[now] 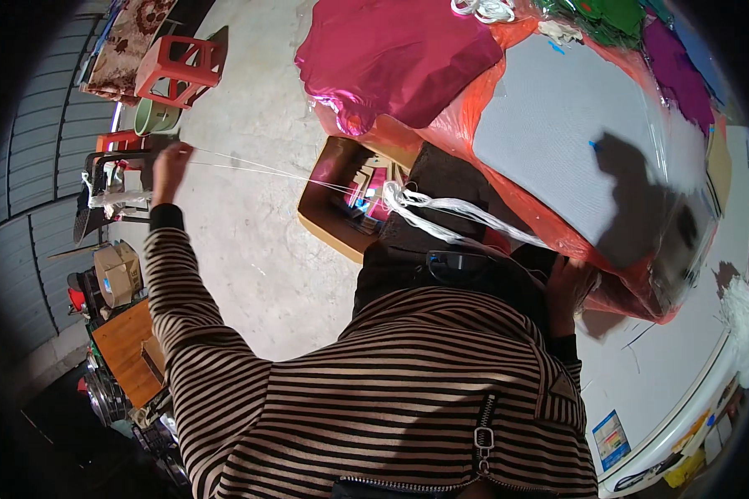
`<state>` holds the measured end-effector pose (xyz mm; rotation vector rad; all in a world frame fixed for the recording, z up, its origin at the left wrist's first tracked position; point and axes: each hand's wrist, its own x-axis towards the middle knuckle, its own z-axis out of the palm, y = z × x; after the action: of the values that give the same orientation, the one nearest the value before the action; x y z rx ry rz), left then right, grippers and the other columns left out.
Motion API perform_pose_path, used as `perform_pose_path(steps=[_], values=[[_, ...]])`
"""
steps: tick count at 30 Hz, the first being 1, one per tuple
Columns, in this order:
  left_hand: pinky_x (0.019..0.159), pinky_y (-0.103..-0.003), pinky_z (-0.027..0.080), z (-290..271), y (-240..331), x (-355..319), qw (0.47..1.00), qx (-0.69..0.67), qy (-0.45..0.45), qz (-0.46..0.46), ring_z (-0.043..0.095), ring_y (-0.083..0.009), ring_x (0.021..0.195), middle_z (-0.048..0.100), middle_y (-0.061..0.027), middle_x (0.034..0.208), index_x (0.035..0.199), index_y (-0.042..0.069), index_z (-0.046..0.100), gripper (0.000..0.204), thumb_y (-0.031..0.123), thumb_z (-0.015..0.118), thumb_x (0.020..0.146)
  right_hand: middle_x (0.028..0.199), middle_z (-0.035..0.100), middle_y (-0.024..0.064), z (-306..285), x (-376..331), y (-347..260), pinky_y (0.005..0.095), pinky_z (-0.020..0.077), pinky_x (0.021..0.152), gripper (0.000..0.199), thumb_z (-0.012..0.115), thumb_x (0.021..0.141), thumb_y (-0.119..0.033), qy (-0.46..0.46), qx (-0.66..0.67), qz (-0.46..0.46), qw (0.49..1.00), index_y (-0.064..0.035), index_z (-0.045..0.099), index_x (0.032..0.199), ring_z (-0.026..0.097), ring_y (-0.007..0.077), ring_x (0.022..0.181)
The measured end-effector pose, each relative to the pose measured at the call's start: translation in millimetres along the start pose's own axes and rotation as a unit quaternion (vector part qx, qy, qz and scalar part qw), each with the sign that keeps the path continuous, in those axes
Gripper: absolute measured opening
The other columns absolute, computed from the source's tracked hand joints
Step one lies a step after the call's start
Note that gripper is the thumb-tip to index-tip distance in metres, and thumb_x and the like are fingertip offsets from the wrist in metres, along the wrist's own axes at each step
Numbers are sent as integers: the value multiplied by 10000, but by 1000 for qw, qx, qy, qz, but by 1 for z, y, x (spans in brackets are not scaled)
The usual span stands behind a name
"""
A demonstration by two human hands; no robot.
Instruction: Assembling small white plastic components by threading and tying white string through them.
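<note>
My left hand [171, 170] is stretched far out to the left, its fingers closed on thin white string [258, 166]. The strands run taut from it, over an open cardboard box, to a looped bundle of white string [441, 208] across my dark-clothed lap. The bundle's right end reaches toward my right hand [567, 291], low beside the red plastic sheeting. That hand lies partly in shadow, and whether its fingers grip the bundle cannot be seen.
The cardboard box [333, 229] on the floor holds small packets. At right, a grey sheet stack [558, 116] lies on red plastic [487, 91] beside shiny pink material [399, 58]. Red stool [179, 71], green bucket [156, 116] and wooden board [129, 353] line the left.
</note>
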<state>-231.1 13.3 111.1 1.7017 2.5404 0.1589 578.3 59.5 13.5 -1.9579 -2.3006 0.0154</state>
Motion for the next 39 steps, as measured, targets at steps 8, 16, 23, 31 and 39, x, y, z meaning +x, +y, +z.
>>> perform_pose_path(steps=[8, 16, 23, 31, 39], values=[[677, -400, 496, -179, -82, 40, 837, 266, 414, -238, 608, -271, 701, 669, -72, 803, 920, 53, 672, 313, 300, 483, 955, 1168, 538, 262, 0, 2, 5, 519, 316, 999, 339, 506, 931, -205, 1, -10, 0, 1000, 17, 541, 1185, 439, 446, 1128], [907, -314, 473, -184, 167, -37, 901, -376, 146, 157, 602, -162, 1004, 649, -96, 1099, 1165, -20, 595, 296, 58, 515, 891, 1148, 554, 251, -16, -3, -3, 505, 327, 1017, 328, 478, 923, -182, 23, 20, -135, 990, 27, 560, 1162, 482, 415, 1109], [579, -372, 471, -106, 473, -116, 787, -397, -142, 450, 585, -276, 638, 569, -110, 739, 839, 20, 577, 104, 67, 666, 815, 1243, 586, 227, -197, 45, -88, 373, 390, 1029, 458, 510, 925, -93, -136, 532, -134, 825, 35, 437, 1358, 539, 314, 1209], [635, -342, 473, -133, 548, -103, 771, -409, -31, 487, 597, -246, 733, 607, -92, 761, 884, 1, 635, 108, 93, 678, 846, 818, 586, 42, -237, 85, -96, 262, 461, 716, 262, 489, 1006, -222, -325, 807, -110, 481, -1, 545, 1135, 561, 136, 768], [689, -310, 474, -140, 547, -98, 803, -355, -123, 463, 592, -208, 746, 629, -70, 795, 975, 8, 677, 161, 144, 633, 899, 701, 452, -40, -256, 98, -79, 177, 306, 520, 257, 435, 1032, -239, -160, 661, -111, 724, -15, 524, 942, 364, 26, 570]])
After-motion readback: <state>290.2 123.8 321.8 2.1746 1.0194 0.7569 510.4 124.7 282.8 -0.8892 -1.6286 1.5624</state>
